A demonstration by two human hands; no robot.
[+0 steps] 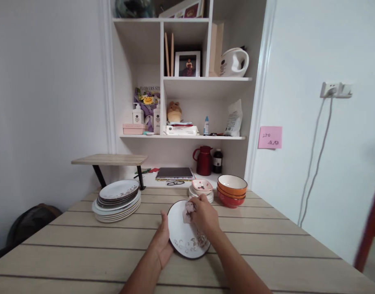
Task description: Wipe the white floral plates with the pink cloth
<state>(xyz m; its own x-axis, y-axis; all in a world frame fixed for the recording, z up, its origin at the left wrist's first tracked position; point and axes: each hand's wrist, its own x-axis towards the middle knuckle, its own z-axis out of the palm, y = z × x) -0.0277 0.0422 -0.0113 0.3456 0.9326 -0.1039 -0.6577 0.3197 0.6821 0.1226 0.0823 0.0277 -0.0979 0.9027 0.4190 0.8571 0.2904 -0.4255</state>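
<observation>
A white plate (183,234) with a dark rim and a brown floral print is tilted up above the table. My left hand (163,241) grips it at its left edge, thumb along the rim and the other fingers hidden beneath. Bunched in my right hand (204,214) is a crumpled whitish tissue or cloth (189,211), pressed against the upper right of the plate's face. To the left stands a stack of plates (116,204), with similar floral ones on top. Behind my right hand, a small patterned bowl (202,186) rests on small white dishes (210,197).
Orange and red bowls (231,192) are stacked right of the small dishes. A wooden riser (109,159) on black legs stands over the back left. Behind the slatted table (114,253) are glasses (175,183), a dark laptop-like slab (175,173), a red jug (203,161) and a dark bottle (217,161).
</observation>
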